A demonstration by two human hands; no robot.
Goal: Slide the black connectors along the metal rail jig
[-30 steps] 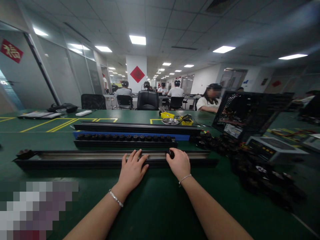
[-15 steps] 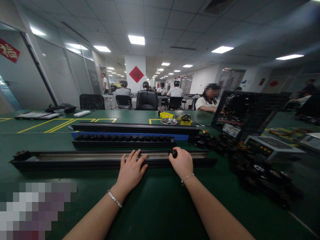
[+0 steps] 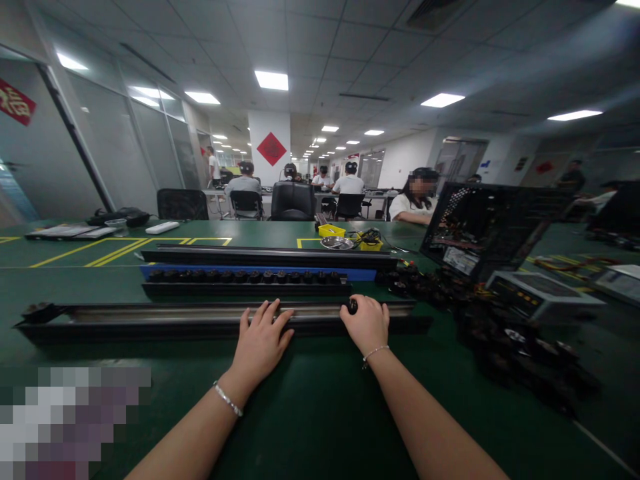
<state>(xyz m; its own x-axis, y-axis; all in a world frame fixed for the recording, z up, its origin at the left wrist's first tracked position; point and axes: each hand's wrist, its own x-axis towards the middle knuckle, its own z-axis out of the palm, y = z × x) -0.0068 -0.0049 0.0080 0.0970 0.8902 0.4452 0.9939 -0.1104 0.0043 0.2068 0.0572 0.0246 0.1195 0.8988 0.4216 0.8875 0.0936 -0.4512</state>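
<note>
A long black channel rail [image 3: 150, 328] with a metal strip along its inside lies across the green table in front of me. My left hand [image 3: 263, 340] rests on its middle, fingers spread. Farther right, my right hand [image 3: 369, 325] is closed around a small round black part [image 3: 353, 306] at the rail's channel. Most of that part is hidden by the fingers. Beyond the hands is a shorter black rail [image 3: 245, 289] with a row of round black parts [image 3: 269, 275] along it. A blue strip [image 3: 367, 274] and another long black rail [image 3: 270, 255] lie behind it.
Dark loose parts [image 3: 530, 353] are heaped on the right, beside a grey metal box [image 3: 545, 293] and an open computer case [image 3: 465, 230]. Yellow trays [image 3: 332, 231] and a round metal dish [image 3: 337, 243] stand farther back. A person [image 3: 415, 200] sits across the table.
My right hand has shifted very slightly to the right along the rail, still holding the small black part. My left hand stays in place. The view has moved a little.
</note>
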